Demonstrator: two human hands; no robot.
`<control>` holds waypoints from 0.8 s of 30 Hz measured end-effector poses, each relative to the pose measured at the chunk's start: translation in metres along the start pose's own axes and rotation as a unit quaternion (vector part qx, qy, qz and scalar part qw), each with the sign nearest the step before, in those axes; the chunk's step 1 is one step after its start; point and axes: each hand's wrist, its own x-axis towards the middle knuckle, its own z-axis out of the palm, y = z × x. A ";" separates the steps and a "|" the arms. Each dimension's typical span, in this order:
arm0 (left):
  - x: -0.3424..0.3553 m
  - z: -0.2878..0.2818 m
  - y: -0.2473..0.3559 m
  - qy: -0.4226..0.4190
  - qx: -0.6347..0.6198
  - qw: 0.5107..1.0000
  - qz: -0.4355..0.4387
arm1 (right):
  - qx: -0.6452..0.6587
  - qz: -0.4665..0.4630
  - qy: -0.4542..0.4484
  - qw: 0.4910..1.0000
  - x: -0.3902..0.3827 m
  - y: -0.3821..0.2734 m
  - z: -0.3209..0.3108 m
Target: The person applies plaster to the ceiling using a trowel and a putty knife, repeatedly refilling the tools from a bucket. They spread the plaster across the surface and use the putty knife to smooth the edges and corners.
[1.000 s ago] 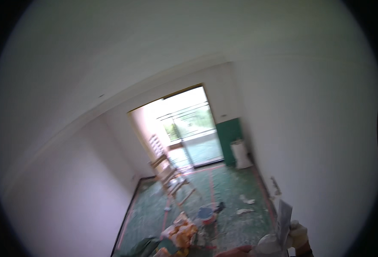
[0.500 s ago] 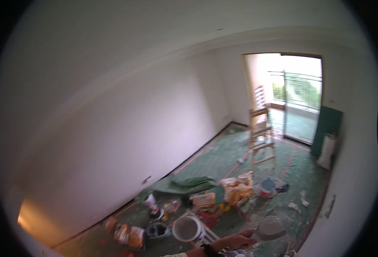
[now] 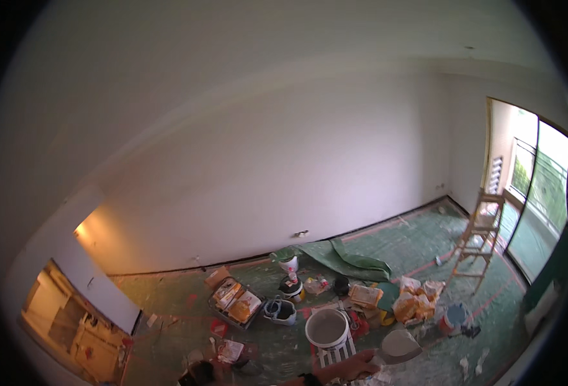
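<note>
My left hand (image 3: 360,365) reaches in from the lower edge, a dark band (image 3: 311,379) on its wrist. Its fingers are closed at the near side of a broad grey, rounded, pan-like tool (image 3: 400,346), whose exact kind I cannot make out. The hand and tool appear in front of the floor, just right of a large white bucket (image 3: 327,328) with grey contents. Beneath that bucket is a white slatted piece (image 3: 336,356). My right hand is outside the picture.
Green sheeting (image 3: 387,241) covers the floor. Around the bucket lie a tray of packages (image 3: 235,300), a grey-blue bucket (image 3: 280,312), orange-white bags (image 3: 418,301) and a blue-topped pail (image 3: 455,316). A wooden stepladder (image 3: 480,241) stands by the glass door (image 3: 541,186). An opening (image 3: 78,315) shows at left.
The view has swung left, so the ladder and door now sit farther right and the lit opening shows more. My left hand stays closed on the pan-like tool.
</note>
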 end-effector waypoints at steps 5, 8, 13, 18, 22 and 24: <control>-0.010 -0.080 -0.013 0.069 0.182 0.978 0.072 | 0.010 -0.007 -0.116 0.993 0.075 0.003 0.037; -0.034 -0.050 0.072 0.116 0.064 0.986 0.099 | 0.019 -0.002 -0.136 0.991 0.090 -0.051 0.041; -0.062 -0.103 0.074 0.176 0.033 0.972 0.154 | 0.108 -0.155 -0.156 0.969 0.162 -0.157 0.093; -0.110 -0.103 0.125 0.262 -0.032 0.948 0.176 | 0.191 -0.083 -0.250 0.946 0.205 -0.267 0.134; -0.138 -0.149 0.105 0.311 -0.022 0.935 0.169 | 0.061 -0.265 -0.165 0.948 0.301 -0.341 0.174; -0.156 -0.150 0.097 0.339 -0.042 0.926 0.163 | -0.063 -0.382 -0.131 0.913 0.333 -0.408 0.187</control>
